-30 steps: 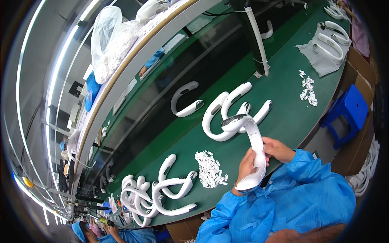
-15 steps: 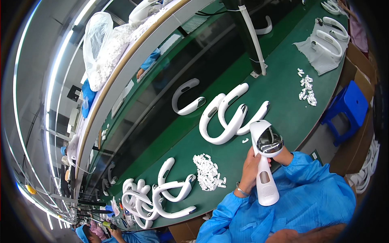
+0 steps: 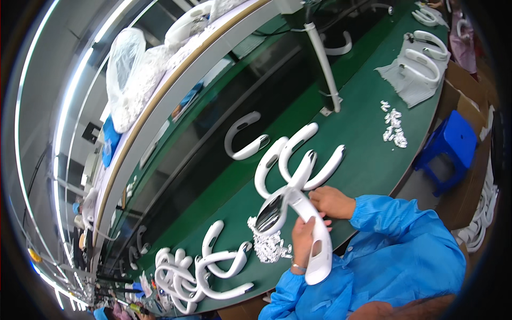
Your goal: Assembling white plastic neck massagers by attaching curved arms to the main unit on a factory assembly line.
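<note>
Presently, your white curved housing (image 3: 319, 236) is held up over the near edge of the green table (image 3: 354, 125), its dark glossy end pointing to your left and its slotted end low, before your blue smock (image 3: 394, 250). Your left hand (image 3: 303, 239) is clamped around its body. Your right hand (image 3: 333, 203) is at the housing's right side, fingers bent; whether they grip it, you cannot tell from this view.

Directly beyond, a group of loose housings (image 3: 269, 168) lies close, partly overlapped in view by the held one, and obstructs the way forward. To the left, a pile of small white parts (image 3: 269, 248) sits near your left wrist; farther left is a tangled cluster of housings (image 3: 184, 280). To the right, note a second small-parts pile (image 3: 394, 130), then housings on a white sheet (image 3: 405, 88).

A white post (image 3: 323, 66) bounds the far side. Green surface shows between the loose housings and the second pile. The table's edge curves past your right sleeve, with a blue stool (image 3: 450, 152) just outside it.
</note>
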Demonstrator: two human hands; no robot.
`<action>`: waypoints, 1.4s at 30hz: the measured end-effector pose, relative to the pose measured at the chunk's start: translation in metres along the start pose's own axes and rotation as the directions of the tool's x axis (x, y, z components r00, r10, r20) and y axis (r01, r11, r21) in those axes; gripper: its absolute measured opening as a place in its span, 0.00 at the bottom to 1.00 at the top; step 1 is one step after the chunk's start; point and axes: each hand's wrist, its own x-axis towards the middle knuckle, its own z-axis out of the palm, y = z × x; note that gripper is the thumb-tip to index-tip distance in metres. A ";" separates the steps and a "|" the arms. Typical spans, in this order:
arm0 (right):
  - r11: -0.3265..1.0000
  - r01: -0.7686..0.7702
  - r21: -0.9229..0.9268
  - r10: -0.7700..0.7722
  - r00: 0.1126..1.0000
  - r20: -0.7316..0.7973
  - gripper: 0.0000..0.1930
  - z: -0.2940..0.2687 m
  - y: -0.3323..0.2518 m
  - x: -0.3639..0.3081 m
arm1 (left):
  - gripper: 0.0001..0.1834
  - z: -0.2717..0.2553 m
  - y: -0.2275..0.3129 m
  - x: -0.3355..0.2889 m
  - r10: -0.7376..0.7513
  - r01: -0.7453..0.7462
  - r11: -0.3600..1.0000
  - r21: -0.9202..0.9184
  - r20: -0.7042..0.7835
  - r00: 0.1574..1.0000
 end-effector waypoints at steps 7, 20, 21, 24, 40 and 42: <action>0.791 -0.546 -0.276 0.397 0.801 -0.448 0.10 -0.119 0.140 -0.046 | 0.16 0.012 0.018 -0.008 0.144 -0.135 0.979 0.151 -0.050 0.988; 0.596 -0.690 -0.410 0.678 0.706 -0.204 0.04 -0.144 0.248 -0.079 | 0.13 0.048 0.018 0.028 -0.018 0.018 1.000 0.006 0.089 0.996; 0.658 -0.631 -0.411 0.583 0.772 -0.252 0.03 -0.148 0.238 -0.077 | 0.13 0.049 0.019 0.028 -0.033 0.027 0.998 0.064 0.088 0.996; 0.668 -0.733 0.130 0.735 0.622 -0.270 0.03 -0.171 0.177 -0.045 | 0.14 0.049 0.020 0.031 -0.030 0.021 0.995 0.099 0.091 0.995; 0.316 -0.405 0.858 0.705 0.705 0.074 0.06 -0.090 -0.053 0.014 | 0.18 0.052 0.017 0.005 0.173 -0.174 0.985 0.002 0.122 0.977; 0.462 -0.343 0.818 0.651 0.757 -0.050 0.06 -0.089 -0.057 0.016 | 0.19 0.049 0.016 0.002 0.207 -0.211 0.977 0.026 0.122 0.971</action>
